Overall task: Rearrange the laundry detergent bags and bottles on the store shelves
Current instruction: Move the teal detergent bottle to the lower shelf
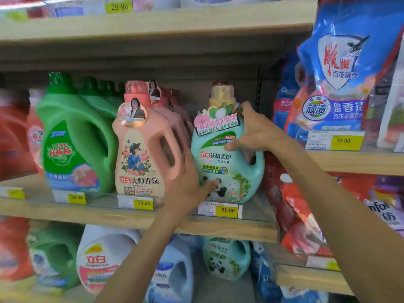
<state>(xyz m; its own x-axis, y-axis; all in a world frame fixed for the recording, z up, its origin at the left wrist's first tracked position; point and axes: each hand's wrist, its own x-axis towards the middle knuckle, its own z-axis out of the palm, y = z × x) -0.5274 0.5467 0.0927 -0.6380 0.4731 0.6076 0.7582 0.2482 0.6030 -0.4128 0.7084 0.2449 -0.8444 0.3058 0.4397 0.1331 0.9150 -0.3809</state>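
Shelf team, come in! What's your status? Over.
Copy: right grip holds teal plastic detergent bottle by its handle; left grip presses its lower side. Bottle on wooden shelf. Close beside it: pink plastic bottle.

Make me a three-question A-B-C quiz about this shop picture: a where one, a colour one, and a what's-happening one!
1. Where does the teal plastic panda-label bottle stand?
A) on the wooden middle shelf, right of the pink plastic bottle
B) on the floor
C) inside a trolley

2. What colour is the big plastic jug left of the pink bottle?
A) black
B) green
C) purple

3. What is happening to the teal bottle?
A) nobody touches it
B) it lies on its side
C) both hands touch it

Answers: 1A, beside the pink one; 2B, green body and cap; 3C, left hand on its front, right hand gripping its upper part.
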